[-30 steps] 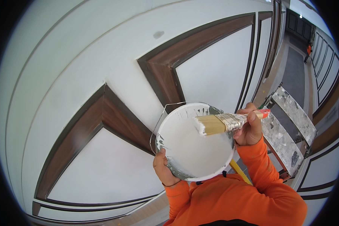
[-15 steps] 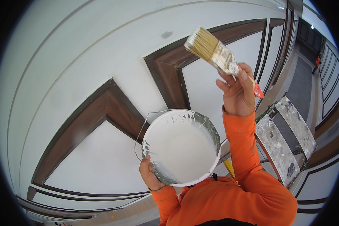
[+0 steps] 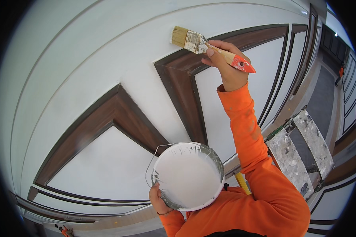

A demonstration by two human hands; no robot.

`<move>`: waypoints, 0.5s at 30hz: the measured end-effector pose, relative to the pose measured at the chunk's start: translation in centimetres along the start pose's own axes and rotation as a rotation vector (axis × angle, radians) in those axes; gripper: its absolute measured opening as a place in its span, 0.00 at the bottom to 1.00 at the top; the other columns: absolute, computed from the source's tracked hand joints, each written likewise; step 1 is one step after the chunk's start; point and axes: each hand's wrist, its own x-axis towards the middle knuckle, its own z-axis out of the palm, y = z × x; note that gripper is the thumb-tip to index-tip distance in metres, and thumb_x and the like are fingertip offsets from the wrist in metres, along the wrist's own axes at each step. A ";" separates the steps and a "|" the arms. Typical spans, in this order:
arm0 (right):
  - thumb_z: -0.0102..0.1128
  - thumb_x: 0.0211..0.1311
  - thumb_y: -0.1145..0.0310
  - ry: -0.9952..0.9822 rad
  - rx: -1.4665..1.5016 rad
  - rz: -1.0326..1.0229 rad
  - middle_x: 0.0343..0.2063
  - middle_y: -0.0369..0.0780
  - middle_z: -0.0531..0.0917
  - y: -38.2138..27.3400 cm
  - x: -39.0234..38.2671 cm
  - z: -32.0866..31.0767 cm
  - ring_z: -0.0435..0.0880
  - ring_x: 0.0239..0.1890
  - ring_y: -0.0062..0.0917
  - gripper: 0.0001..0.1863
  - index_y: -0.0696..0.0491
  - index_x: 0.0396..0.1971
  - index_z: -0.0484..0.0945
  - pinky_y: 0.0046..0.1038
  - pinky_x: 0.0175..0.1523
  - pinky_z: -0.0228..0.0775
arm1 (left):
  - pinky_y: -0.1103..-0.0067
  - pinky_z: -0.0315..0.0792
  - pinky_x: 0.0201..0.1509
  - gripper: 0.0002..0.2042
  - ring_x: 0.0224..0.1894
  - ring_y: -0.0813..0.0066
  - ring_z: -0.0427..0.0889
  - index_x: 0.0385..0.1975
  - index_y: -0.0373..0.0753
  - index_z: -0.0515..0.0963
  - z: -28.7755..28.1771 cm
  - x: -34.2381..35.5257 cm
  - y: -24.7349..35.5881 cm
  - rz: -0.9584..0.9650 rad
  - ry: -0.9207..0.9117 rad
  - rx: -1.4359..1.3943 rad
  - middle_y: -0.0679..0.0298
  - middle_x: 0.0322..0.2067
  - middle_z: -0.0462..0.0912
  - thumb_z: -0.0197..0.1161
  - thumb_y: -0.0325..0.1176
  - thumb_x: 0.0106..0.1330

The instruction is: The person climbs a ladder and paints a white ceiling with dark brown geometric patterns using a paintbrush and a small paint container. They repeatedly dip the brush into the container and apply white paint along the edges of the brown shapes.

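At the left side of a white bucket (image 3: 188, 175) of white paint, my left hand (image 3: 159, 199) grips the rim and wall, its wire handle hanging loose beside it. Raised above the bucket, my right hand (image 3: 229, 67) is closed on a paintbrush (image 3: 195, 42) with a red-tipped wooden handle and tan bristles. The bristles are at the white wall (image 3: 91, 51) just above a dark brown panel moulding (image 3: 178, 71); whether they touch it I cannot tell. A second moulding (image 3: 87, 124) frames a white panel lower left.
A paint-spattered scaffold platform (image 3: 288, 158) stands at my right, with a yellow tool or bar (image 3: 243, 182) below my arm. A corridor (image 3: 320, 98) runs away at right, where a distant person (image 3: 340, 73) in orange stands. More people or gear (image 3: 65, 231) show small at lower left.
My right hand has lifted the brush from over the bucket up and leftward to the wall. My left hand has brought the bucket lower in view.
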 end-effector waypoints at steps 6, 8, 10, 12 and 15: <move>0.67 0.61 0.72 0.122 0.011 0.012 0.39 0.46 0.84 0.8 1.7 -2.8 0.86 0.39 0.26 0.14 0.64 0.44 0.80 0.27 0.43 0.86 | 0.77 0.70 0.37 0.13 0.31 0.75 0.73 0.20 0.43 0.65 -1.4 -1.1 0.4 -0.009 0.013 0.011 0.68 0.24 0.71 0.58 0.38 0.64; 0.67 0.61 0.72 0.158 0.021 0.011 0.40 0.46 0.84 0.0 1.6 -2.9 0.86 0.40 0.26 0.14 0.65 0.43 0.80 0.28 0.42 0.86 | 0.75 0.72 0.41 0.11 0.34 0.72 0.77 0.23 0.41 0.69 -0.1 -2.6 1.4 -0.018 0.018 -0.035 0.65 0.28 0.76 0.57 0.38 0.64; 0.67 0.61 0.72 0.106 0.053 0.026 0.39 0.45 0.84 -0.1 1.2 -2.3 0.86 0.39 0.26 0.14 0.65 0.43 0.80 0.28 0.41 0.87 | 0.77 0.71 0.38 0.15 0.29 0.76 0.74 0.18 0.46 0.61 0.2 -2.8 1.7 -0.016 0.011 -0.071 0.70 0.22 0.72 0.59 0.37 0.64; 0.67 0.60 0.72 0.027 0.081 0.046 0.39 0.45 0.84 -0.4 0.5 -1.2 0.86 0.39 0.26 0.14 0.65 0.43 0.80 0.27 0.41 0.87 | 0.78 0.71 0.37 0.19 0.27 0.78 0.72 0.16 0.49 0.57 -0.1 -2.8 1.8 0.009 0.031 -0.085 0.72 0.19 0.69 0.59 0.37 0.64; 0.68 0.60 0.73 -0.025 0.032 0.073 0.38 0.45 0.85 -0.5 0.2 0.3 0.86 0.39 0.25 0.14 0.64 0.43 0.81 0.26 0.40 0.87 | 0.77 0.72 0.39 0.14 0.30 0.75 0.74 0.19 0.46 0.62 -2.1 -1.7 1.2 0.073 0.073 -0.084 0.70 0.22 0.71 0.59 0.37 0.64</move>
